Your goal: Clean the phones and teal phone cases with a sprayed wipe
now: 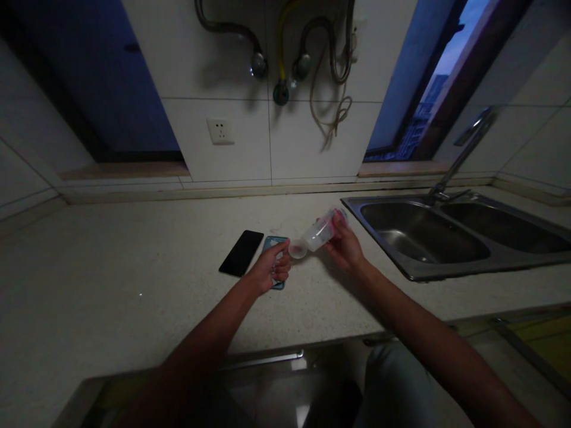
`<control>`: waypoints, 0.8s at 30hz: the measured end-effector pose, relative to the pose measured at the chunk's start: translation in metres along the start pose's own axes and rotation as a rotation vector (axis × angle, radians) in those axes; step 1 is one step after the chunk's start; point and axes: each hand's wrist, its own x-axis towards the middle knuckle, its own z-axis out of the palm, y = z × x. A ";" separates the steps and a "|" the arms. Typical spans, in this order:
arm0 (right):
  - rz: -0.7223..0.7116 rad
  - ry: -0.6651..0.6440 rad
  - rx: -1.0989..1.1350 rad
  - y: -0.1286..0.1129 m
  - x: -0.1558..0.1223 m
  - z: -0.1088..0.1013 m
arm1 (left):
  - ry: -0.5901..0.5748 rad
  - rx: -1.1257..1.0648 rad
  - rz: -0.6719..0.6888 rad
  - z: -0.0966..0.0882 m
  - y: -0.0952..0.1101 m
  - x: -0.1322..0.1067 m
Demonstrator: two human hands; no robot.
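Observation:
Between the thumb and fingers of my left hand (276, 264) is a small round translucent cup (298, 249), perhaps a cap. My right hand (344, 245) is wrapped round a translucent plastic bottle (319, 233) with pink at its far end. The bottle is tilted, its lower end pointing left and down at the cup. The two are very close, and I cannot tell whether they touch. Beneath my left hand lies a blue-grey phone or phone case (279, 286), partly hidden. Just left of it, a black phone (242, 253) lies flat on the counter.
The pale counter (178, 297) runs along a tiled wall. A double steel sink (414, 276) with a faucet (464, 148) is set in at the right. Pipes and valves (281, 92) and a wall socket (220, 131) are above. Windows (428, 89) stand either side.

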 end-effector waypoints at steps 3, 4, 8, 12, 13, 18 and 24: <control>-0.145 -0.007 -0.179 0.000 -0.006 0.004 | 0.010 0.058 -0.024 0.004 -0.001 -0.003; -0.204 -0.005 -0.236 0.000 -0.009 0.006 | 0.000 0.072 -0.020 0.006 -0.001 -0.005; -0.361 -0.017 -0.431 0.004 -0.020 0.012 | -0.019 0.115 0.065 0.011 -0.003 -0.010; -0.417 -0.081 -0.570 0.004 -0.030 0.013 | -0.004 0.160 0.125 0.013 -0.007 -0.010; -0.441 -0.106 -0.592 0.004 -0.031 0.013 | 0.001 0.165 0.134 0.013 -0.008 -0.009; -0.570 -0.207 -0.655 0.007 -0.036 0.008 | 0.006 0.187 0.184 0.015 -0.009 -0.009; -0.555 -0.117 -0.695 0.000 -0.025 0.004 | -0.050 0.208 0.182 0.016 -0.005 -0.014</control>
